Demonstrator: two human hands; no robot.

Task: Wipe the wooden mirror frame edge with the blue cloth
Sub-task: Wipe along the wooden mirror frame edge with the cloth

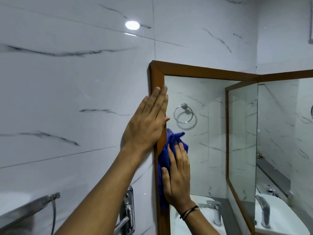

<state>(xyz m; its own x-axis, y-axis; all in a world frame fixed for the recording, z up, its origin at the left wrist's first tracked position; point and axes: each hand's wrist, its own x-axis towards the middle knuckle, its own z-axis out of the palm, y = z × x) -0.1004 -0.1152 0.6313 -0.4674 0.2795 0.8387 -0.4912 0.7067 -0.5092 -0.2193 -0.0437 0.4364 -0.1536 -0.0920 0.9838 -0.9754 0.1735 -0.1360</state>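
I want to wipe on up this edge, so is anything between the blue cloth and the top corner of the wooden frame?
Yes. The left hand lies flat across the wooden frame just above the blue cloth, which the right hand presses on. Above the left hand's fingertips, the edge looks bare.

Nothing to read here, folks: not a letter, number or logo on the wooden mirror frame (pixel 156 77) or the blue cloth (pixel 165 156). The marble wall tiles (pixel 76 82) carry only grey veining (no print at all)
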